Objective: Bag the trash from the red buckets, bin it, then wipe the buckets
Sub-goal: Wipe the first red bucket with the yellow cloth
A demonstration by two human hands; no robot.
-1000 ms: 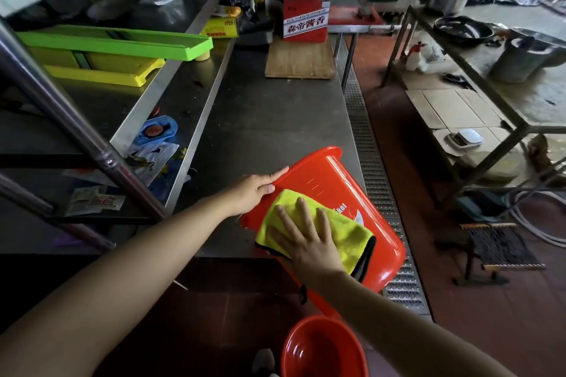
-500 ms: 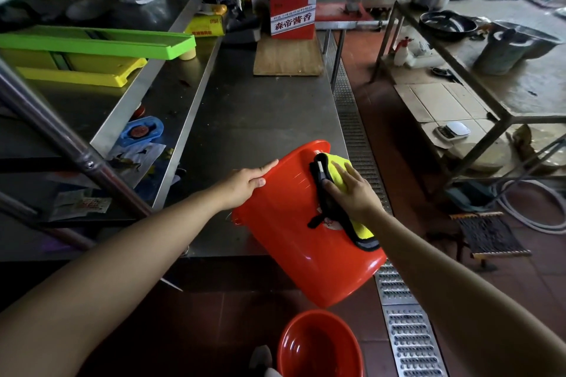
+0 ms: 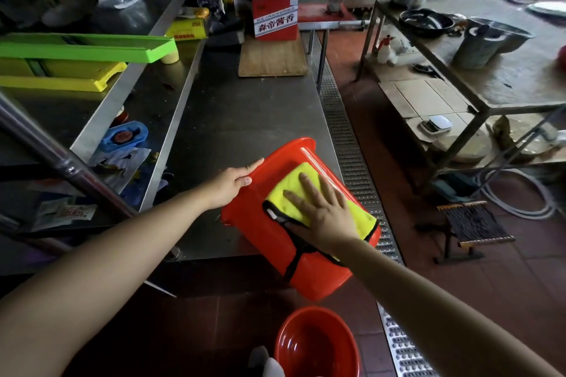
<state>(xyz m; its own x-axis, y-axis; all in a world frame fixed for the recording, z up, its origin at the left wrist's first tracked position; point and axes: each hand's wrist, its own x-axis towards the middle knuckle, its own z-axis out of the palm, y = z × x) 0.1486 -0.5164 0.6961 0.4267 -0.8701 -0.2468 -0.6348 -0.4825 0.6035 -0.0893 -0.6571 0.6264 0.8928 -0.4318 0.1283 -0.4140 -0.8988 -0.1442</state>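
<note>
A red bucket lies tipped on its side over the near edge of the steel counter, its base toward me. My left hand grips the bucket's upper left edge, thumb on the outer wall. A yellow cloth with black trim is spread on the bucket's side. My right hand presses flat on it with straight, spread fingers. A second red bucket stands upright on the floor below.
A wooden board and a red carton sit further along the counter. Green and yellow trays lie on the left shelf. A metal floor drain grate runs beside the counter. A steel table frame stands at right.
My right hand has slid the cloth back across the bucket's side, from its far rim toward the middle, and the cloth now lies flatter. My left hand kept its hold.
</note>
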